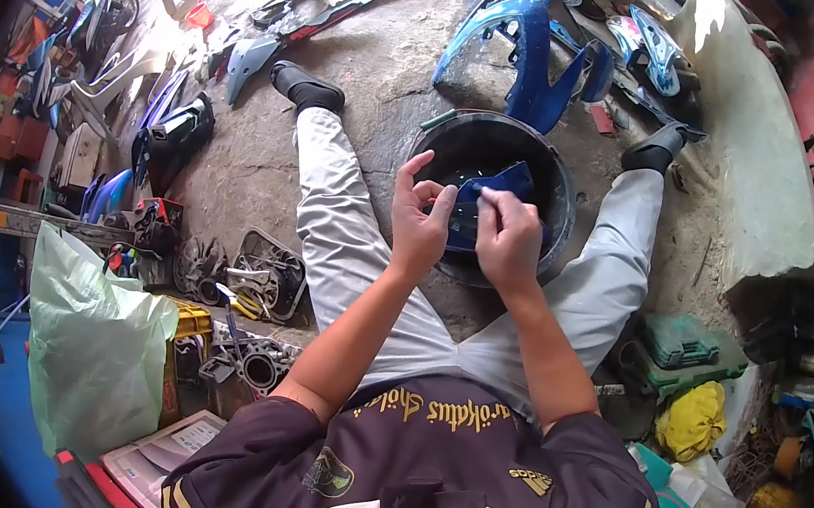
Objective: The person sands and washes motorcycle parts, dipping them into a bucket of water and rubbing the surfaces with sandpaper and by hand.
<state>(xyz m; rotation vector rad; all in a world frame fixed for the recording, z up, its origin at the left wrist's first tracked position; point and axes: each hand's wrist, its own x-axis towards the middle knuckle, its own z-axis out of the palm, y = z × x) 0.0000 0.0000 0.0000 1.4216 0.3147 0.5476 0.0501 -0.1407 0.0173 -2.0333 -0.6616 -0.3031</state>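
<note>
A round black tub (561, 186) stands on the floor between my legs. Inside it lies a dark blue plastic piece (512, 180). My left hand (421, 218) is over the tub's left side, its index finger raised and its other fingers curled near the thumb. Whatever those fingers might hold is too small to make out. My right hand (508, 233) is just to the right, thumb and fingertips pinched together over the blue piece. Its fingers hide what is between them, and the two hands are slightly apart.
Blue plastic fairings (527, 53) lie beyond the tub. Metal engine parts (261, 368) and a pale green sack (94, 350) are at left. A green case (690, 348) and a yellow bag (692, 420) sit at right, below a concrete block (759, 162).
</note>
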